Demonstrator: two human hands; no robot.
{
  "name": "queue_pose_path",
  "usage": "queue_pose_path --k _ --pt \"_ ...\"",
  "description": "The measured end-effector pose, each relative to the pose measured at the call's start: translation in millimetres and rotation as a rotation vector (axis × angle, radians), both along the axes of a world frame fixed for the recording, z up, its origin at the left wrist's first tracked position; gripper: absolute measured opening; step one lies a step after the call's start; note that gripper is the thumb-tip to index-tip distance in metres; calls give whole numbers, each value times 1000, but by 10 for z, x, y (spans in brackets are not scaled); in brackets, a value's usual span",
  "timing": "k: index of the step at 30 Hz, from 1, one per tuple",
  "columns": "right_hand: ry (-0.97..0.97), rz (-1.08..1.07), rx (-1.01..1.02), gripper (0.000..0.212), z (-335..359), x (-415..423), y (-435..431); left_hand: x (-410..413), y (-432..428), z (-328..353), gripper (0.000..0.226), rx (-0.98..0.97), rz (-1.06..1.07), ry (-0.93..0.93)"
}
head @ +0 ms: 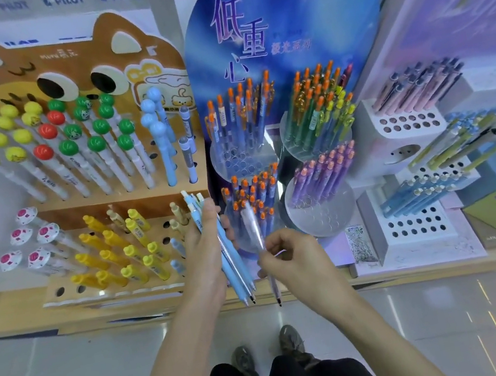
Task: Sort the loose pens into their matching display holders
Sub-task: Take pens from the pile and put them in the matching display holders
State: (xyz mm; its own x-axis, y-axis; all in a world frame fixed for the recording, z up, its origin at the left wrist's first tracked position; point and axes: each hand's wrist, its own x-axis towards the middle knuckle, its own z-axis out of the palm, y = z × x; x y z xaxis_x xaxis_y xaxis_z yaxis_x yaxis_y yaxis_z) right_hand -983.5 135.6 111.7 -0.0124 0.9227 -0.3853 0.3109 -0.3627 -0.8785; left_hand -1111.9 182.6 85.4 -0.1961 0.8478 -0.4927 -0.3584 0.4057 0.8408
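Seen from above: a person stands at a shop shelf crowded with pen displays. The left hand (205,245) is closed around a bundle of pale blue pens (231,260), fingers wrapped behind the barrels and the tips pointing down toward the floor. Just beside it, the right hand (296,260) pinches a single pen (256,229) between thumb and curled fingertips (the pen is blurred; it looks pale lilac). This pen also points tip down, its upper end in front of a clear round holder (274,224) of orange-capped blue pens. A brown cat-shaped display (60,68) stands to the left. To the right are a clear holder of purple pens (321,218) and a white stepped holder (414,238).
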Motion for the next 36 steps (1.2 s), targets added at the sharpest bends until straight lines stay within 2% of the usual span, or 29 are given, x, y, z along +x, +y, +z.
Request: queue_pose_path --k 2,5,8,12,18,22,24,27,32,34,36 --pt "94 -61 18 7 11 87 13 36 7 7 13 24 -34 -43" --pt "233 -191 57 21 9 173 30 92 -2 52 15 73 -138 -105" --pt "337 -198 129 19 52 202 77 140 -26 102 14 100 -214 -137" --pt "354 -196 198 9 141 154 193 146 -82 132 21 126 -316 -110" --pt "361 -161 73 24 180 96 323 107 -139 168 24 145 -420 -61" --pt "451 -231 82 16 166 86 293 124 -151 134 19 180 -372 -40" --pt "413 -277 141 17 151 149 278 145 -132 104 18 187 -346 20" --pt "293 -276 241 17 134 285 242 206 -101 67 26 162 -330 46" --pt "382 -428 276 18 130 496 132 318 -74 47 37 187 -330 102" --pt "378 -481 267 16 91 606 102 395 -66 54 33 190 -397 26" --pt "334 -496 281 17 38 724 75 498 -50 40 16 187 -466 13"
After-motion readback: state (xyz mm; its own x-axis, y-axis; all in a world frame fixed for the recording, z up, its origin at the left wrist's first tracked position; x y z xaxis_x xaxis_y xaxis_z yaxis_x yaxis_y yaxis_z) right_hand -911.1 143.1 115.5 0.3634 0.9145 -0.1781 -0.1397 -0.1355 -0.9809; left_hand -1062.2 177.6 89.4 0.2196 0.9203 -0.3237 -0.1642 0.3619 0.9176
